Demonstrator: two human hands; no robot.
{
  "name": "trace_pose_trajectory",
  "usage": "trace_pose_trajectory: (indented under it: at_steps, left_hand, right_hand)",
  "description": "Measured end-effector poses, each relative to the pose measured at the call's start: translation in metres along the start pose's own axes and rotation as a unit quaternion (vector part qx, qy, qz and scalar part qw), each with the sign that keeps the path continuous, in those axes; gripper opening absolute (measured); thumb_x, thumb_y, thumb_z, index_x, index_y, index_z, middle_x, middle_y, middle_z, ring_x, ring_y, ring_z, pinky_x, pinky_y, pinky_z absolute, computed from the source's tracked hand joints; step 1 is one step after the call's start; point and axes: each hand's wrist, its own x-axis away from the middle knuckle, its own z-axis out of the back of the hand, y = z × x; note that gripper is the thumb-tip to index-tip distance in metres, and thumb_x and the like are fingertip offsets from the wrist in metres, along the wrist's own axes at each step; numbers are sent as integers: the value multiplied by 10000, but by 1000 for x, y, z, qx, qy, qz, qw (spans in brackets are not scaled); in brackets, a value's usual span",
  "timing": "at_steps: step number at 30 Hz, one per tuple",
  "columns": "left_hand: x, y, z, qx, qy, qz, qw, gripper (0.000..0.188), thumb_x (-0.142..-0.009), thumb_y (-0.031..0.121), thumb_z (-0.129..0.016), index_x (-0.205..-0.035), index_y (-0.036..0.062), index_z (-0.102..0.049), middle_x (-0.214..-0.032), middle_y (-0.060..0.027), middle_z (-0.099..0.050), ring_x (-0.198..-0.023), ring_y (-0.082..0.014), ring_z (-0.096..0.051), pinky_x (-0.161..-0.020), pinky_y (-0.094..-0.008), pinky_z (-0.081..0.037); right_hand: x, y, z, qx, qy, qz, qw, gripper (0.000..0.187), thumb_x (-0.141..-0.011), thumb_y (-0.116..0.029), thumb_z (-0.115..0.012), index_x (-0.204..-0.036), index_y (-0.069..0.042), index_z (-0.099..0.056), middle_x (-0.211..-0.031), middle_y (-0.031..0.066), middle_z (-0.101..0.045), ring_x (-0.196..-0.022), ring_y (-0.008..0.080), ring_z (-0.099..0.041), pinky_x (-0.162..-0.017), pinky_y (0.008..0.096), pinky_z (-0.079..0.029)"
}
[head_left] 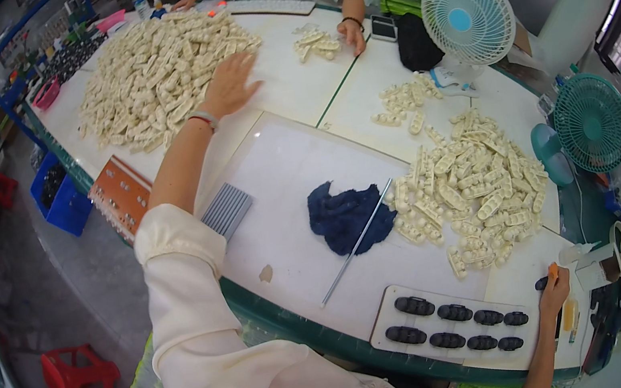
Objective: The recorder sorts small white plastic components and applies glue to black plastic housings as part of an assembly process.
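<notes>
My left hand (230, 86) is stretched over the table with fingers spread, at the right edge of a large heap of cream-coloured moulded pieces (162, 75). Nothing shows in it, and I cannot tell whether its fingertips touch the heap. At the lower right, my right hand (556, 289) is closed around a small orange object (553, 269) whose kind I cannot make out. A black piece (541, 283) is beside its fingers. Left of that hand lies a white tray (379, 333) bearing several black ribbed oval pieces (447, 340) in two rows.
A second cream heap (479, 183) lies right of a dark blue cloth (343, 217) and a thin metal rod (356, 243). A grey ribbed block (227, 211) is beside my left forearm. Across the table, a person's hand (353, 37) is near a few cream pieces (316, 45). Fans (468, 17) stand right.
</notes>
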Motion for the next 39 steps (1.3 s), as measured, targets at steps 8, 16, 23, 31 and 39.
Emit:
trace_pose_trajectory:
  at_steps: [8, 16, 23, 31, 39]
  left_hand:
    - [44, 68, 27, 151, -390, 71, 906, 805, -829, 657, -237, -1401, 104, -120, -1446, -178, -65, -1339, -334, -30, -1063, -492, -51]
    - [72, 64, 45, 128, -338, 142, 921, 860, -799, 690, -260, -1405, 104, -93, -1450, -174, -26, -1342, -322, 23, -1064, -493, -13]
    - [76, 59, 46, 190, -405, 167, 879, 827, -813, 671, -246, -1405, 114, -97, -1455, -150, -31, -1347, -290, 14, -1069, -486, -38]
    - [59, 86, 50, 95, -468, 251, 842, 1107, -605, 828, -376, -1410, 138, -58, -1462, -124, 17, -1343, -318, 20, -1063, -508, -44]
    - [42, 106, 61, 44, -483, 308, 818, 1253, -499, 872, -434, -1405, 93, -57, -1447, -193, -6, -1325, -393, -17, -1072, -458, -67]
  right_hand:
    - [1, 10, 3, 19, -18, -12, 1000, 182, -880, -157, -484, -861, 21, -518, -758, 108, -490, -676, 235, -494, -650, 301, -400]
    - [-2, 14, -1, -41, -34, -41, 998, 189, -869, -150, -471, -909, 22, -537, -802, 106, -569, -748, 226, -553, -691, 305, -426]
    - [-4, 21, -2, -63, -24, -43, 997, 223, -888, -177, -464, -923, 27, -547, -801, 116, -590, -742, 221, -568, -689, 306, -438]
    - [-2, 23, 1, -36, -23, -34, 999, 271, -859, -232, -545, -813, 34, -569, -725, 123, -536, -654, 225, -511, -609, 318, -408]
    - [-4, 9, 7, -35, -15, -27, 999, 193, -749, -188, -664, -766, -11, -589, -732, 113, -566, -655, 246, -553, -602, 326, -431]
